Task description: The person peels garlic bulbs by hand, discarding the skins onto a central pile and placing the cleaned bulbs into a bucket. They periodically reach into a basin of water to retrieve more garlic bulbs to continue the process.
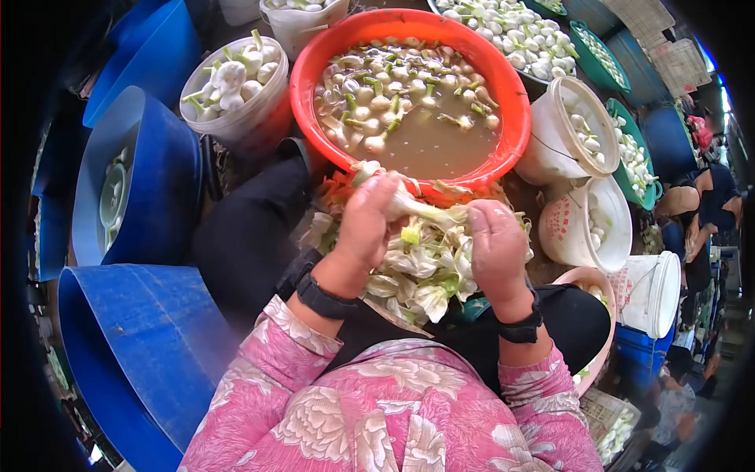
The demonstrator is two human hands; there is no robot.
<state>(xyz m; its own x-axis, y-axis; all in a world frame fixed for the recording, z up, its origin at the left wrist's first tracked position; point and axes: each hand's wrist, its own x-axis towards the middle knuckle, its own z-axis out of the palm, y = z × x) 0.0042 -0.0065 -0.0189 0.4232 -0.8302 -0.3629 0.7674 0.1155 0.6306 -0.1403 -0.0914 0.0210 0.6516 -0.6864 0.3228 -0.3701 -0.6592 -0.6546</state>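
My left hand (366, 223) is closed around a garlic bulb (399, 204), its root end showing above the fingers. From it a pale stem and outer skin stretch to the right, where my right hand (498, 244) pinches the loose end. Both hands are above a heap of garlic peelings (425, 275) between my knees. Just beyond stands a red basin (519, 118) of murky water with many garlic bulbs floating in it, stems on several of them.
A white bucket (271, 94) heaped with garlic is left of the basin. Blue tubs (141, 322) crowd the left side. White buckets (562, 224) lie tipped on the right, near green baskets (629, 197) of garlic. Other people (700, 212) sit at far right.
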